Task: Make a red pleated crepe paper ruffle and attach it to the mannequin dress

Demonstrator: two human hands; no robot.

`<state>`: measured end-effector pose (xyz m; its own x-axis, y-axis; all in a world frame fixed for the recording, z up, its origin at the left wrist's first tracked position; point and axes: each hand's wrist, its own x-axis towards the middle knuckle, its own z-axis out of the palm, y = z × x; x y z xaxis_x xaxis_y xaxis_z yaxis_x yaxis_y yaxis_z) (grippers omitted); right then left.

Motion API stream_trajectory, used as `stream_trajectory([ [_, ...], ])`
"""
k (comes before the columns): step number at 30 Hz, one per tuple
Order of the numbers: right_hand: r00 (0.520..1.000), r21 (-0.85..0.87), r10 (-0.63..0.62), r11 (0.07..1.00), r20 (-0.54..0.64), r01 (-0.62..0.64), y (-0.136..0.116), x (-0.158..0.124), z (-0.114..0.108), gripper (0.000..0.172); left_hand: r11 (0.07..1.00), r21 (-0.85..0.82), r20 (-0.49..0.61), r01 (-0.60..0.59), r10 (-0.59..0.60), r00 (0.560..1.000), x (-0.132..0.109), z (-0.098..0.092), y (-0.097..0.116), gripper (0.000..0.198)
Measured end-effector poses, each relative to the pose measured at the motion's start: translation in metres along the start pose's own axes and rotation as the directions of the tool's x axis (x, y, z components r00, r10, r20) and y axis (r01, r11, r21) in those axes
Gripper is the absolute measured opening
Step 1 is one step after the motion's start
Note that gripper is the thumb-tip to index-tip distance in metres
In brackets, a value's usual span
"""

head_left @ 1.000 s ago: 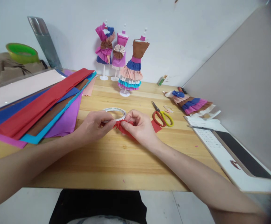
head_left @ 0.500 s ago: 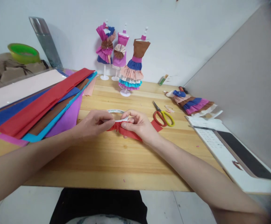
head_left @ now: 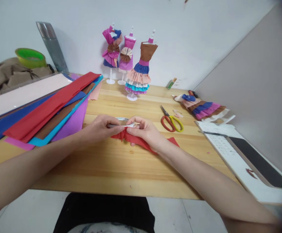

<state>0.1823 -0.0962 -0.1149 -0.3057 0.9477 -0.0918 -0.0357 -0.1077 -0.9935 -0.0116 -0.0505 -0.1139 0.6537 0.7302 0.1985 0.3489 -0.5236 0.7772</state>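
Gathered strip [head_left: 143, 142]: plain red. Scissors [head_left: 169, 116], 2 o'clock from strip: handles red/yellow. Miniature tiered dress [head_left: 141, 68], 12 o'clock: brown top, magenta waist, then horizontal bands, blue, peach, white, turquoise, purple.

Both hands [head_left: 144, 131] pinching a red strip [head_left: 143, 142], scissors [head_left: 170, 117] nearby, three dressed mannequins [head_left: 126, 55] behind

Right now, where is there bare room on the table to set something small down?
The widest nearly bare patch of table runs from below the red strip in the left hand and right hand to the near edge, flanked by the forearms. A smaller one lies between the scissors and the brown-topped doll dress. The table's left side is crowded with colored paper.
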Motion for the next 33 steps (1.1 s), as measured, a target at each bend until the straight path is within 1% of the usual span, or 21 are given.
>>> stream_trajectory([
  [1,1.0,-0.045,0.0,0.999,-0.004,0.0,-0.002,-0.001,-0.001,0.033,1.0,-0.003,0.011,0.019,-0.019,1.0,0.001,-0.001,-0.002,0.037],
  [3,1.0,-0.163,-0.014,0.987,-0.028,0.009,-0.005,-0.003,-0.001,0.043,0.998,-0.008,0.004,0.066,-0.066,0.998,0.003,-0.003,-0.005,0.038],
  [4,0.998,-0.232,-0.037,0.972,-0.05,0.024,-0.006,-0.004,-0.001,0.046,0.996,-0.012,-0.012,0.084,-0.084,0.996,0.004,-0.004,-0.006,0.038],
  [5,0.994,-0.302,-0.074,0.952,-0.08,0.047,-0.006,-0.004,-0.001,0.046,0.995,-0.014,-0.032,0.094,-0.094,0.995,0.004,-0.004,-0.007,0.039],
  [8,0.958,-0.473,-0.228,0.872,-0.172,0.122,-0.002,-0.002,-0.001,0.029,0.998,0.004,-0.083,0.058,-0.057,0.995,0.004,-0.005,-0.007,0.039],
  [10,0.93,-0.529,-0.305,0.834,-0.207,0.156,0.001,0.0,-0.003,0.02,0.999,0.04,-0.1,0.013,-0.009,0.995,0.003,-0.005,-0.004,0.037],
  [11,0.922,-0.536,-0.321,0.828,-0.217,0.162,0.002,0.001,-0.004,0.019,0.998,0.061,-0.103,-0.005,0.011,0.995,0.003,-0.004,-0.003,0.036],
  [12,0.921,-0.532,-0.319,0.832,-0.221,0.16,0.002,0.002,-0.005,0.019,0.996,0.084,-0.107,-0.021,0.03,0.994,0.002,-0.004,-0.001,0.035],
  [14,0.939,-0.491,-0.266,0.862,-0.218,0.13,0.001,0.003,-0.005,0.025,0.99,0.131,-0.114,-0.049,0.064,0.991,0.0,-0.004,0.002,0.035],
  [18,0.987,-0.299,-0.058,0.954,-0.152,0.01,-0.003,0.001,-0.002,0.033,0.977,0.194,-0.149,-0.083,0.113,0.982,-0.001,-0.004,0.005,0.034],
  [21,0.994,-0.172,0.03,0.984,-0.102,-0.047,-0.004,0.0,0.0,0.031,0.974,0.21,-0.178,-0.082,0.12,0.977,-0.001,-0.003,0.002,0.033],
  [23,0.992,-0.187,0.024,0.981,-0.122,-0.046,-0.003,0.001,0.0,0.027,0.979,0.189,-0.186,-0.073,0.109,0.976,0.0,-0.002,0.0,0.034],
  [26,0.986,-0.29,-0.036,0.957,-0.161,-0.012,-0.002,0.002,-0.001,0.019,0.993,0.113,-0.178,-0.046,0.066,0.982,0.001,0.0,-0.003,0.034],
  [30,0.993,-0.364,-0.04,0.931,-0.108,-0.002,-0.001,0.002,-0.002,0.01,0.999,0.039,-0.145,-0.012,0.017,0.989,0.001,-0.001,-0.003,0.037],
  [33,0.992,-0.412,-0.07,0.911,-0.106,0.021,-0.001,0.002,-0.002,0.008,0.999,-0.004,-0.107,0.037,-0.037,0.994,0.002,-0.002,-0.002,0.04],
])
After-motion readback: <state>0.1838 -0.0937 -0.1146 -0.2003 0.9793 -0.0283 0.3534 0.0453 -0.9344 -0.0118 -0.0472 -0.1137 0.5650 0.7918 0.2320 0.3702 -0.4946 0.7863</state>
